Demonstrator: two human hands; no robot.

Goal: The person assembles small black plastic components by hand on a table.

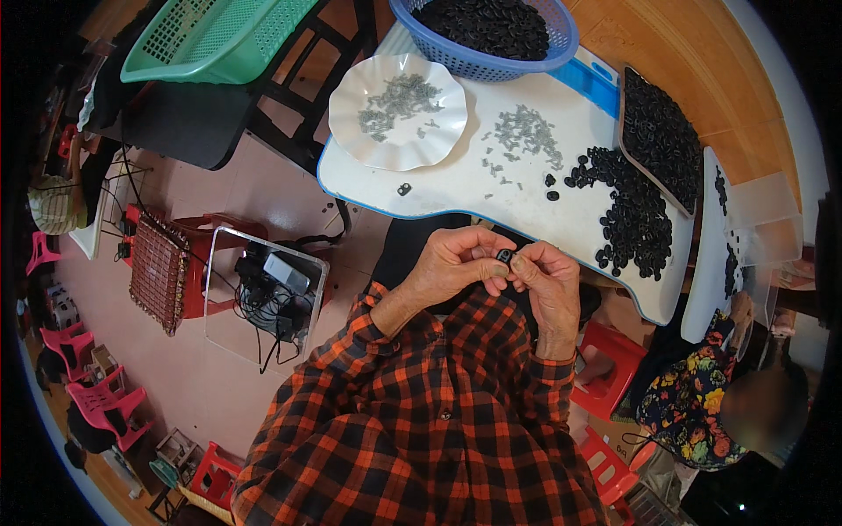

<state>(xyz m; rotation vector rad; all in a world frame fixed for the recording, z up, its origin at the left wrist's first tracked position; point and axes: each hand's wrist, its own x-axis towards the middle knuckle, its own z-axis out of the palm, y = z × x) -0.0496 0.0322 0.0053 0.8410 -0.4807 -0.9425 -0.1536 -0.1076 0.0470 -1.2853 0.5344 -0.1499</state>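
Above my lap, in front of the table's near edge, my left hand (458, 265) pinches a small black plastic part (504, 255) between thumb and fingers. My right hand (549, 287) meets it from the other side, its thumb and fingertips closed at the part's edge. Whether a tiny clear piece is also between the fingers cannot be made out. On the white table (395, 191) lie a loose heap of similar black parts (638, 230), a scatter of small clear pieces (524, 131) and one black part (403, 188) near the edge.
A scalloped white plate (345, 131) holds more clear pieces. Behind it stands a blue basket (491, 68) of black parts; a filled tray (658, 131) is at right. A green basket (175, 53), a clear bin of cables (263, 298) and another person (688, 399) are around.
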